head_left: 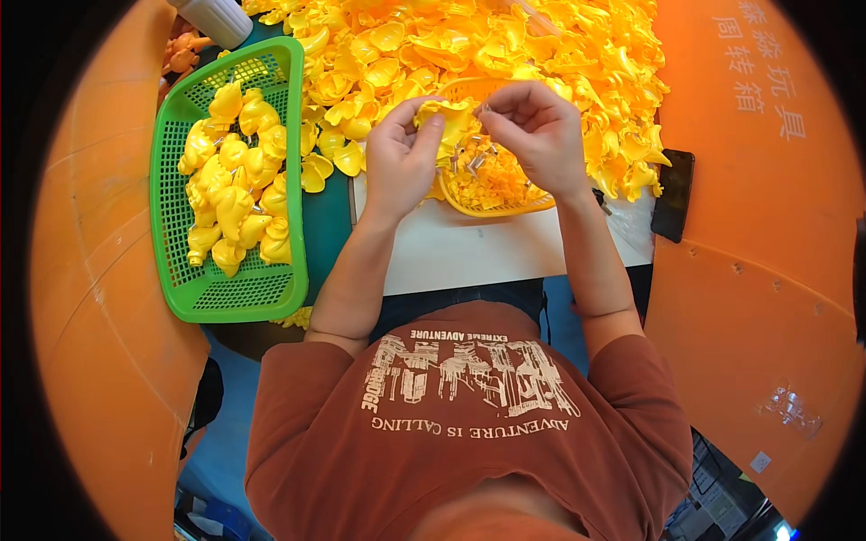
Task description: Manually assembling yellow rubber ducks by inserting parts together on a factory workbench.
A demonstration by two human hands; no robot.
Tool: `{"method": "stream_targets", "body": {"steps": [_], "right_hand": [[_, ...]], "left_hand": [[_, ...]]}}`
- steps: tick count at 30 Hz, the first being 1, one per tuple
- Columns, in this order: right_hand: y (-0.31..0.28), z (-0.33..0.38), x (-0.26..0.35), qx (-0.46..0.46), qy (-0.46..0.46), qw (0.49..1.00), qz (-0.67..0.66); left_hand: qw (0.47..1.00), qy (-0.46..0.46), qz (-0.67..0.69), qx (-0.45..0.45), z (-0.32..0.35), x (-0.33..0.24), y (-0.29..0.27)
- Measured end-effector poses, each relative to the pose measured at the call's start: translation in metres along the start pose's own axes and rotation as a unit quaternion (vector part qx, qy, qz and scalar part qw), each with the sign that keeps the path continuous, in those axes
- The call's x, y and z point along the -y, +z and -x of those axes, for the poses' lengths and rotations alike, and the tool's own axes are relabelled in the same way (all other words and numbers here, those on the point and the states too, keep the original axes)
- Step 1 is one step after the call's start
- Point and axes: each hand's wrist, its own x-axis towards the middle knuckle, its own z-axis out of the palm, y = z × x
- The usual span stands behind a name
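My left hand [403, 160] grips a yellow moulded plastic piece [456, 122] between thumb and fingers, above a small yellow basket [505, 213]. Close beside it, my right hand [541, 135] is closed in a pinch at the piece's right edge. A small, pale or shiny bit shows at its fingertips, too small to name. In the yellow basket lie small metal pieces [475, 164] and many little yellow parts [494, 180]. Beyond both hands spreads a heap of loose yellow plastic shells [388, 59], some of them curved like cups.
A green basket [164, 194] on the left holds several rounded yellow pieces [234, 185]. A white board [478, 257] lies under the yellow basket. Orange panels [749, 216] flank both sides. A dark phone-like object [674, 196] rests at the right; a white container [216, 20] stands far left.
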Motion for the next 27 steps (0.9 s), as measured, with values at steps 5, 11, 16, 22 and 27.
{"method": "stream_targets", "body": {"steps": [5,11,16,22,27], "right_hand": [[0.019,0.005,0.012,0.043,-0.098,0.988,0.115],[0.014,0.001,0.013,0.068,-0.103,0.981,0.151],[0.019,-0.002,0.013,0.041,-0.125,0.979,0.156],[0.015,-0.006,0.014,0.049,-0.144,0.972,0.18],[0.008,-0.017,0.014,0.081,-0.166,0.959,0.215]], "left_hand": [[0.998,0.051,-0.033,-0.01,0.007,0.001,0.003],[0.997,0.06,-0.037,-0.016,0.008,0.003,0.007],[0.996,0.066,-0.062,-0.013,0.008,0.002,0.004],[0.994,0.078,-0.075,0.003,0.007,0.004,0.001],[0.996,0.036,-0.04,0.071,0.01,-0.005,0.0]]}}
